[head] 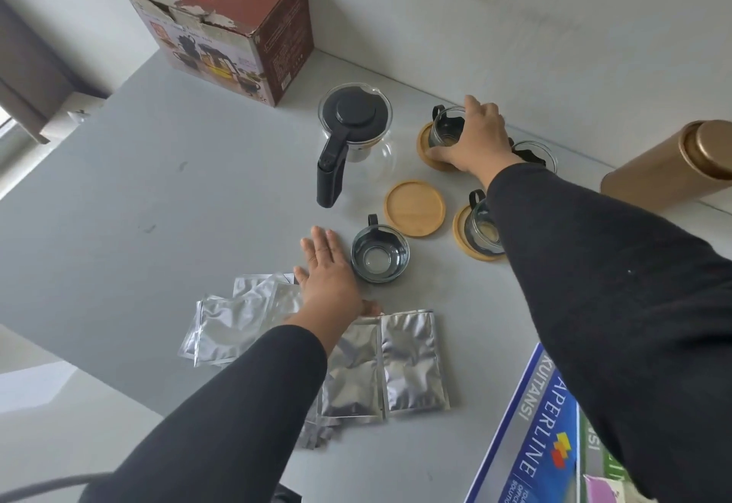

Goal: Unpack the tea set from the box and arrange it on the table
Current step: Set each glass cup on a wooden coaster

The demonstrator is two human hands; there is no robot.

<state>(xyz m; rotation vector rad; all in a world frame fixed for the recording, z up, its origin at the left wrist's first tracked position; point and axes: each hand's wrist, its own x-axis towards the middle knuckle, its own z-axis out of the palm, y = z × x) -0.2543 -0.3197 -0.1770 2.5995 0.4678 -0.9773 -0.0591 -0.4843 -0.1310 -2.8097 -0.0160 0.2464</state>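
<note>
Arranging cups, we grip the far cup (445,131) on its coaster (426,144) with right-hand fingers (437,154), left hand (328,277) flat and open; next, seat the bare cup (379,254) on the spare coaster (414,208).

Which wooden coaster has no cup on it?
The bamboo coaster in the middle, beside the teapot's black handle. The other visible coasters each carry a glass cup.

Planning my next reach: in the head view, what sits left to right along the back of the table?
Box → teapot → cup on a coaster under the right hand → gold tin.
</note>
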